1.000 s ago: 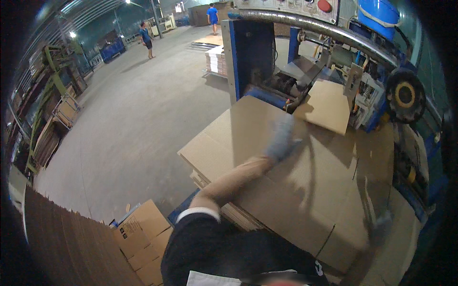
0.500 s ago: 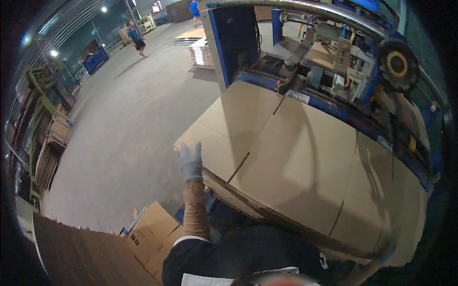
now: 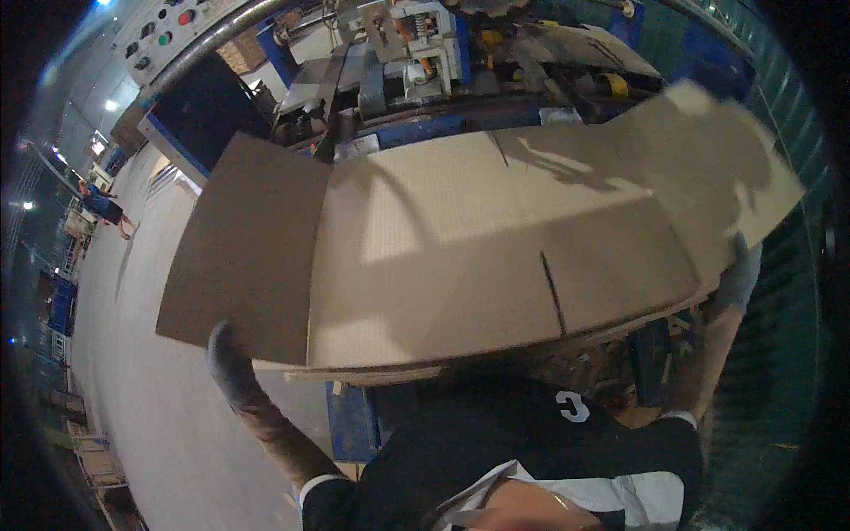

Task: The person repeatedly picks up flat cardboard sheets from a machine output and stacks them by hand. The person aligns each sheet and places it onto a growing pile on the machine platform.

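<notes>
A large creased cardboard sheet [image 3: 443,257] spreads in front of me, its left flap [image 3: 248,239] and right flap [image 3: 722,159] bent up from the middle. My left hand [image 3: 232,365], in a grey glove, grips the near corner of the left flap, thumb on top and fingers hidden beneath. At the other end, my right hand [image 3: 740,276], also gloved, closes on the near edge of the right flap; its fingers are partly hidden. More cardboard layers [image 3: 372,377] show under the sheet's near edge.
Just beyond the sheet stands a blue machine [image 3: 425,128] with rollers and metal fittings. A control panel [image 3: 164,35] with coloured buttons is at the upper left. Green corrugated wall [image 3: 779,380] rises on the right. Far left, a person [image 3: 104,208] is on the concrete floor.
My view has swung to the right, so the machine now lies straight ahead. The sheet's end flaps have come up off flat, and my right hand now shows at the right end.
</notes>
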`<state>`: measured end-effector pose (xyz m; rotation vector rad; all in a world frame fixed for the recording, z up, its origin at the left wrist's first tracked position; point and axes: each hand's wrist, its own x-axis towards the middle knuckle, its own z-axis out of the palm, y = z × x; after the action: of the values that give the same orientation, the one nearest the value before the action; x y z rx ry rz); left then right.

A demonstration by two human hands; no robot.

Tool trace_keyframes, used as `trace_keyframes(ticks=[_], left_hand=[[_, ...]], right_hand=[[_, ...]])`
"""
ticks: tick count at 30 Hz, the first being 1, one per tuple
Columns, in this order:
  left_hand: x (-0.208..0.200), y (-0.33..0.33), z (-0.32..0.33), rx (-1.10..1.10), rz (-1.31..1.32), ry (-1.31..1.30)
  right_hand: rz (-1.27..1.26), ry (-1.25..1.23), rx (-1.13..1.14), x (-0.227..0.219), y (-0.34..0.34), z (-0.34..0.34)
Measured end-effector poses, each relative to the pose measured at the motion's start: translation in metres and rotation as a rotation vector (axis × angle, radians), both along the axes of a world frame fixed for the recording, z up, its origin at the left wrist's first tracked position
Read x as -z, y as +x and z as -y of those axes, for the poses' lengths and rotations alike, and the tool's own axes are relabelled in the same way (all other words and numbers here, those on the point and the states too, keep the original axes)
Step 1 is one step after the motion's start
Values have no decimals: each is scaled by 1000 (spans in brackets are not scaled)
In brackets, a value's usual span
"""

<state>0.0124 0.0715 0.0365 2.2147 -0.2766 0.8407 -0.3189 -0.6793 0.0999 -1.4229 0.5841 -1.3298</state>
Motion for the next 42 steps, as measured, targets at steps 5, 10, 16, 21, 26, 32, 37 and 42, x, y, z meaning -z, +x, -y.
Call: trace_keyframes(ticks=[5,10,16,21,26,32,37,42], left_hand=[[2,-58,82,71,-215,-680],[-11,-79,154,619,-98,317],[-13,-67,201,711,-163,908],[-6,-50,203,703,-136,944],[14,-14,234,736,103,820],[18,77,277,606,146,698],[0,140,335,158,39,835],[4,92,232,-99,-86,332]], right_hand=[[-609,-552,204,29,-15,-127],[-820,-1154,-376,70,15,-175],[-1008,-1271,-670,51,46,-157],[-1045,-1270,-652,59,82,-131],[-1026,-1344,-563,59,127,-95],[-1016,-1219,-573,62,211,-63],[-1048,-1056,-276,76,287,-56],[-884,-632,-257,74,207,-29]])
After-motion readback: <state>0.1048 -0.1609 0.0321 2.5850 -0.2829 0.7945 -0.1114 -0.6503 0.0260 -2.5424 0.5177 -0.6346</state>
